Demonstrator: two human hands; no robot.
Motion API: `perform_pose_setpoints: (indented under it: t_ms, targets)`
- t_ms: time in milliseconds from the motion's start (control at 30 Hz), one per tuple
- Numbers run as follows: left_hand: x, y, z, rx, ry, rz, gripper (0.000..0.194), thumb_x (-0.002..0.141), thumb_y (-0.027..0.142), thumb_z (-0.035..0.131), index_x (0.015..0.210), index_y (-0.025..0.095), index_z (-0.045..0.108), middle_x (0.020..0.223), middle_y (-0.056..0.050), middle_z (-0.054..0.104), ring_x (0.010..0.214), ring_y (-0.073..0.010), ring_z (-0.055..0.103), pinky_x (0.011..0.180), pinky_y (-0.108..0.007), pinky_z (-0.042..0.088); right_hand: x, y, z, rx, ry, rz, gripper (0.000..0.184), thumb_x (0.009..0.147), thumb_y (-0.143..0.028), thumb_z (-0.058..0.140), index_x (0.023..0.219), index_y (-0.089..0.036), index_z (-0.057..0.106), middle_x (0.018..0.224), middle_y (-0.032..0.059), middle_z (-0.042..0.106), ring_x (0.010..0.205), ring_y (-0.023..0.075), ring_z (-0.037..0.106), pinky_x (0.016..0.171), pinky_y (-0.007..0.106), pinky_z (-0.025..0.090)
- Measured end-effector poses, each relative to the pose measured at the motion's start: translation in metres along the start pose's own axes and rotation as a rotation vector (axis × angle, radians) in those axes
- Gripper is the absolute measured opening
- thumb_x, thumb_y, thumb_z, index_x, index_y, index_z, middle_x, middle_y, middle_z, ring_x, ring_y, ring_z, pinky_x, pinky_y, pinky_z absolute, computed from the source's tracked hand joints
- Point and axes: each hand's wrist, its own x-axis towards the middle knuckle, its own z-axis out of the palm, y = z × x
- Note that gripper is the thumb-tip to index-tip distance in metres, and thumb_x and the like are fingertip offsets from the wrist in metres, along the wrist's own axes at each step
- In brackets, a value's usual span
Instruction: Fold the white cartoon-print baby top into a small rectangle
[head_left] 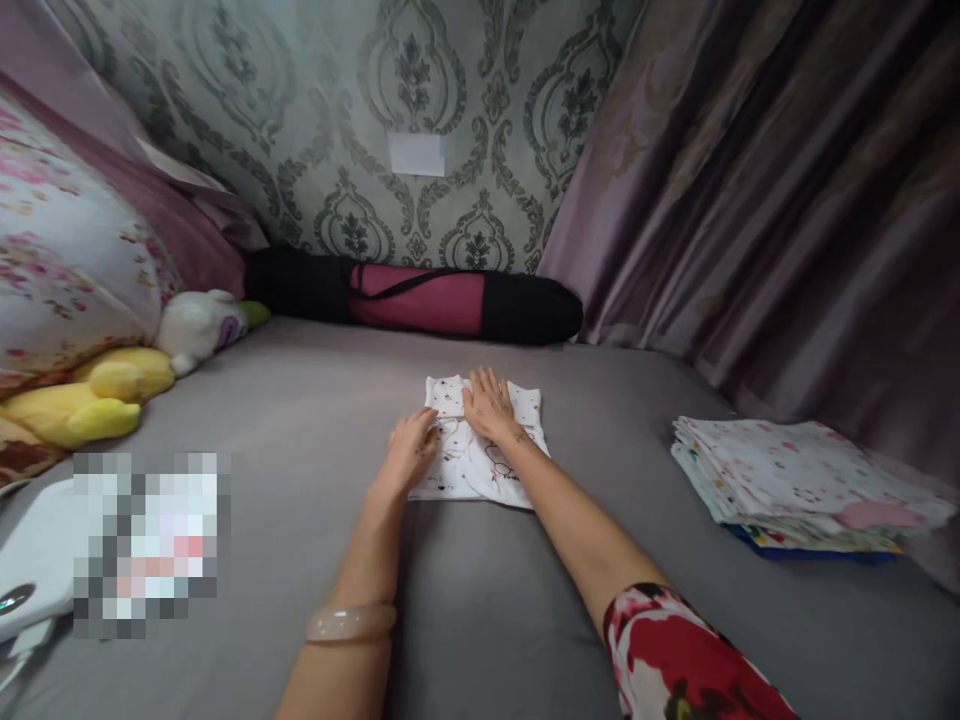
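A white baby garment (450, 468) with small prints and a line drawing lies folded on the grey sheet in front of me. Across its upper fold my right hand (489, 405) rests palm down, fingers stretched out. At the garment's left edge is my left hand (412, 448), its fingers slightly bent and touching the cloth without a visible grip. Part of the garment's right side is hidden under my right forearm.
A stack of folded printed cloths (802, 475) sits to the right. Along the wall lies a long black and maroon bag (420, 298). Plush toys (105, 395), a floral pillow (67, 240) and a white device with a cable (45, 540) are at left. Curtains (712, 180) hang at right.
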Motion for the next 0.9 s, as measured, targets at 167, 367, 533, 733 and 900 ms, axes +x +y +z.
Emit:
perform_pose_setpoints:
  t_ms: [167,367,533,733,900]
  targets:
    - [-0.001,0.004,-0.002,0.025,-0.060,-0.001,0.030,0.091,0.019,0.045,0.116,0.023,0.061,0.133,-0.008,0.059,0.119,-0.0258,0.054,0.101,-0.040,0.041,-0.008,0.007,0.017,-0.032,-0.022,0.063,0.060,0.100,-0.036,0.022,0.149,-0.003,0.031,0.157,0.0140,0.028,0.146,0.0228,0.019,0.119,0.040,0.003]
    - [-0.003,0.005,-0.002,0.027,-0.056,-0.014,0.030,0.092,0.020,0.044,0.118,0.023,0.060,0.135,-0.008,0.057,0.121,-0.0253,0.053,0.101,-0.039,0.041,-0.005,0.016,0.005,0.089,-0.103,-0.010,0.060,0.100,-0.037,0.019,0.150,-0.005,0.030,0.158,0.0120,0.026,0.147,0.0212,0.018,0.119,0.039,0.005]
    - [-0.003,0.005,-0.003,0.019,-0.053,-0.012,0.031,0.091,0.019,0.045,0.118,0.020,0.060,0.135,-0.010,0.057,0.121,-0.0265,0.054,0.101,-0.040,0.042,-0.011,0.048,-0.015,0.044,0.010,0.027,0.060,0.099,-0.034,0.021,0.151,-0.003,0.026,0.159,0.0143,0.021,0.148,0.0216,0.015,0.118,0.035,0.011]
    - [-0.004,0.010,-0.006,0.036,-0.067,-0.031,0.028,0.090,0.019,0.046,0.112,0.020,0.063,0.133,-0.010,0.059,0.120,-0.0277,0.054,0.099,-0.040,0.043,-0.023,0.072,0.000,-0.108,0.010,0.171,0.063,0.100,-0.038,0.020,0.148,0.001,0.031,0.156,0.0186,0.027,0.146,0.0258,0.019,0.118,0.039,0.009]
    - [-0.006,0.009,-0.004,0.016,-0.054,-0.032,0.030,0.090,0.018,0.045,0.116,0.019,0.061,0.136,-0.011,0.057,0.123,-0.0271,0.053,0.102,-0.041,0.041,-0.020,0.073,-0.005,-0.094,-0.054,0.170,0.063,0.100,-0.039,0.019,0.149,-0.001,0.030,0.157,0.0169,0.025,0.146,0.0254,0.018,0.118,0.039,0.010]
